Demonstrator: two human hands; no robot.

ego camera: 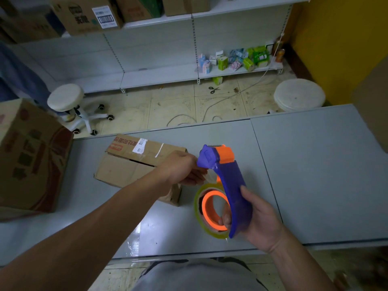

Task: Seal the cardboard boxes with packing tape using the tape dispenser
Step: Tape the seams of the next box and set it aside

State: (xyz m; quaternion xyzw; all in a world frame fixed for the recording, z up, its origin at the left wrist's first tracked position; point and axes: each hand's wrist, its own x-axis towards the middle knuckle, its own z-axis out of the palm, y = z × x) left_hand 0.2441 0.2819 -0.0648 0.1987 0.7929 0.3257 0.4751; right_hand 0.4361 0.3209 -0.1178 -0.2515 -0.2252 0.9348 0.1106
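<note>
Dispenser and box inspected at the leader-pulling stage. The blue-and-orange tape dispenser (228,181) is held above the grey table (315,175). The right hand (260,223) grips its handle with the fingers curled round. The left hand (182,169), just left of the dispenser's cutter head, pinches what appears to be the free end of the clear tape between thumb and fingertips. The tape roll (198,208) sits on its orange hub at the dispenser's lower left.

The small cardboard box (123,164) lies on the table left of and beyond the dispenser, behind the left hand. Its flaps are folded down, with a dark gap along the seam. A larger printed box (29,156) stands well to the dispenser's left.

Assessment: the step in hand is probably freeing a tape leader.
- Draw the leader straight out from the cutter head and keep it flat, so it cannot fold onto itself.
- Pull enough to lap over the box's end face.
- Press the flaps together before laying tape along the seam.

Not determinable:
- The leader is transparent and partly covered by the fingers, so its length cannot be judged.
- The left forearm hides the small box's near corner.
- A pale strip on the small box's top may be old tape.
- The frame cuts off the larger box, and its top is not visible.
</note>
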